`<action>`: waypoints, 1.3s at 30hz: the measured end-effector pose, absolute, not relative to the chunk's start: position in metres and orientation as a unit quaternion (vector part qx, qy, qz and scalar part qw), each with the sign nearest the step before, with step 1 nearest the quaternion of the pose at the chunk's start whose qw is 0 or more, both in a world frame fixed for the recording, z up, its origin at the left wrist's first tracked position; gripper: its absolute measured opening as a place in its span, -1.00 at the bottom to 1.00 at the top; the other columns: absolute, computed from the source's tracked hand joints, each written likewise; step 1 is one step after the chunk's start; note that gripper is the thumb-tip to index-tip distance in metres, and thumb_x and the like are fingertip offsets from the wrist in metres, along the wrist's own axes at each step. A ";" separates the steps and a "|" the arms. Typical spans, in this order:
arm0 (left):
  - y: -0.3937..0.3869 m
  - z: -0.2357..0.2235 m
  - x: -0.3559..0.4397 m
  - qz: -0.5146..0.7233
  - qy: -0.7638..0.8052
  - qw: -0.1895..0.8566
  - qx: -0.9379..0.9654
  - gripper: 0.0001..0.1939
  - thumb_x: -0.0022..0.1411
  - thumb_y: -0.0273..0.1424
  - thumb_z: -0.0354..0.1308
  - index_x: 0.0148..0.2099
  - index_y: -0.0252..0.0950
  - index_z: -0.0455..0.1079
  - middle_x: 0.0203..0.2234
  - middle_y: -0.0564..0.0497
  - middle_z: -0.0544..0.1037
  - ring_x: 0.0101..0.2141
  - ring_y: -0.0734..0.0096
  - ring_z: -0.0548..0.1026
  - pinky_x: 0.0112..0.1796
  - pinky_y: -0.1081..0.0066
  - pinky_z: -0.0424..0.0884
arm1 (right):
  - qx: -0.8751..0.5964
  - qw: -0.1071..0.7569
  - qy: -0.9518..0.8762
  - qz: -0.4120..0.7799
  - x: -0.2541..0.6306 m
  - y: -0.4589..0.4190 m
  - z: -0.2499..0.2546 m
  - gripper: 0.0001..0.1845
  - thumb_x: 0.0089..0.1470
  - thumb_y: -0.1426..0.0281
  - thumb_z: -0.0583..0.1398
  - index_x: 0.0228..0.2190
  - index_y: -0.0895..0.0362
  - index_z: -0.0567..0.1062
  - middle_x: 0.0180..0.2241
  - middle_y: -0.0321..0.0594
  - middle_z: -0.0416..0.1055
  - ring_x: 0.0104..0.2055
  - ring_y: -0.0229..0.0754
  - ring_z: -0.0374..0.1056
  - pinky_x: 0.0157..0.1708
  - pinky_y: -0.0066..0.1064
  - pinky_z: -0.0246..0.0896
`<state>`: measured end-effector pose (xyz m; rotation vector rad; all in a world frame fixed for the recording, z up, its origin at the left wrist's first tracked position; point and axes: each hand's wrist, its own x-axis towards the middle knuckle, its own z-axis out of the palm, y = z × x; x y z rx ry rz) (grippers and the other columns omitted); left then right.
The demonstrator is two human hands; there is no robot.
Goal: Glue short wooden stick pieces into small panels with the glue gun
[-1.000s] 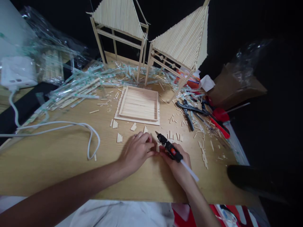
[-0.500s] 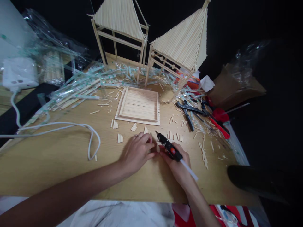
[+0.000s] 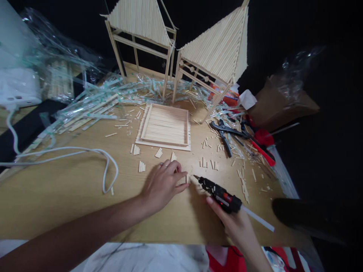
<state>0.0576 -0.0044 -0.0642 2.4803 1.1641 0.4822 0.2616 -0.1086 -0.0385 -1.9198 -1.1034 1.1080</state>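
Sticks (image 3: pixel 187 178) in left hand (image 3: pixel 166 180), beside glue gun (image 3: pixel 219 194)

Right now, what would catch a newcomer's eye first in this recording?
Probably the two stick-built models, one standing at the back left of centre and one just right of it, their pale slatted roofs bright against the dark background. Next, the black glue gun in the right hand, its tip pointing toward the small stick piece in the left hand's fingers, front and centre.
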 end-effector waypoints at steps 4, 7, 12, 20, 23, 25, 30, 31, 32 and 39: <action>-0.005 -0.066 0.058 0.172 0.409 0.170 0.880 -0.69 0.19 -0.12 0.13 -0.08 -0.12 0.46 -0.25 0.00 0.39 -0.21 0.25 0.31 -0.29 0.30 0.20 | -0.727 0.332 -0.399 0.450 0.257 -0.112 -0.037 -0.71 -0.04 0.17 0.28 -0.38 0.15 0.54 -0.42 -0.22 0.53 -0.37 -0.10 0.39 -0.40 -0.40 0.27; -0.005 -0.067 0.058 0.173 0.410 0.163 0.880 -0.68 0.18 -0.12 0.14 -0.08 -0.12 0.45 -0.24 0.00 0.40 -0.21 0.25 0.31 -0.28 0.30 0.20 | -0.726 0.323 -0.390 0.464 0.254 -0.110 -0.034 -0.71 -0.04 0.16 0.28 -0.39 0.14 0.54 -0.42 -0.22 0.53 -0.39 -0.12 0.39 -0.47 -0.43 0.23; -0.006 -0.067 0.059 0.179 0.410 0.154 0.881 -0.73 0.22 -0.16 0.12 -0.09 -0.13 0.46 -0.24 0.00 0.40 -0.22 0.27 0.31 -0.28 0.30 0.21 | -0.730 0.315 -0.383 0.471 0.254 -0.108 -0.036 -0.68 -0.03 0.13 0.26 -0.36 0.13 0.54 -0.43 -0.20 0.52 -0.46 -0.14 0.37 -0.60 -0.46 0.13; -0.004 -0.067 0.058 0.175 0.408 0.150 0.883 -0.69 0.18 -0.12 0.13 -0.09 -0.13 0.46 -0.25 0.00 0.40 -0.22 0.28 0.32 -0.30 0.32 0.20 | -0.738 0.313 -0.376 0.465 0.253 -0.103 -0.035 -0.64 -0.06 0.10 0.27 -0.34 0.13 0.56 -0.51 -0.21 0.50 -0.47 -0.11 0.37 -0.63 -0.45 0.14; -0.004 -0.067 0.058 0.170 0.409 0.153 0.883 -0.66 0.16 -0.10 0.13 -0.09 -0.12 0.45 -0.25 0.00 0.41 -0.21 0.27 0.31 -0.29 0.32 0.19 | -0.739 0.320 -0.371 0.463 0.253 -0.102 -0.034 -0.63 -0.09 0.09 0.28 -0.35 0.12 0.58 -0.53 -0.21 0.51 -0.48 -0.10 0.38 -0.64 -0.44 0.14; -0.004 -0.067 0.057 0.170 0.408 0.154 0.883 -0.66 0.16 -0.09 0.12 -0.09 -0.12 0.46 -0.25 0.00 0.41 -0.21 0.27 0.31 -0.29 0.32 0.19 | -0.739 0.328 -0.375 0.454 0.253 -0.101 -0.032 -0.64 -0.10 0.09 0.28 -0.36 0.12 0.59 -0.56 -0.21 0.50 -0.49 -0.09 0.38 -0.64 -0.43 0.15; -0.005 -0.064 0.058 0.176 0.412 0.159 0.880 -0.68 0.15 -0.11 0.15 -0.10 -0.12 0.47 -0.26 0.00 0.41 -0.22 0.29 0.32 -0.29 0.33 0.20 | -0.735 0.332 -0.382 0.452 0.251 -0.101 -0.022 -0.65 -0.11 0.10 0.29 -0.40 0.12 0.59 -0.62 -0.25 0.47 -0.54 -0.13 0.35 -0.64 -0.43 0.15; -0.005 -0.064 0.058 0.176 0.412 0.159 0.880 -0.68 0.16 -0.11 0.15 -0.10 -0.12 0.47 -0.26 0.00 0.41 -0.22 0.29 0.32 -0.29 0.33 0.20 | -0.736 0.326 -0.379 0.456 0.250 -0.101 -0.022 -0.66 -0.10 0.10 0.29 -0.42 0.12 0.59 -0.63 -0.26 0.46 -0.57 -0.15 0.32 -0.64 -0.44 0.13; -0.005 -0.065 0.058 0.177 0.412 0.159 0.879 -0.68 0.16 -0.11 0.14 -0.10 -0.12 0.47 -0.25 0.00 0.41 -0.22 0.29 0.32 -0.29 0.33 0.20 | -0.738 0.321 -0.376 0.459 0.250 -0.101 -0.022 -0.66 -0.10 0.10 0.29 -0.43 0.13 0.58 -0.64 -0.28 0.44 -0.59 -0.17 0.30 -0.64 -0.44 0.12; -0.006 -0.067 0.058 0.177 0.412 0.160 0.879 -0.66 0.18 -0.09 0.10 -0.07 -0.11 0.45 -0.24 0.00 0.41 -0.21 0.27 0.32 -0.28 0.31 0.20 | -0.743 0.280 -0.374 0.479 0.257 -0.112 -0.031 -0.66 -0.04 0.10 0.25 -0.55 0.13 0.47 -0.69 -0.34 0.32 -0.62 -0.23 0.21 -0.61 -0.43 0.06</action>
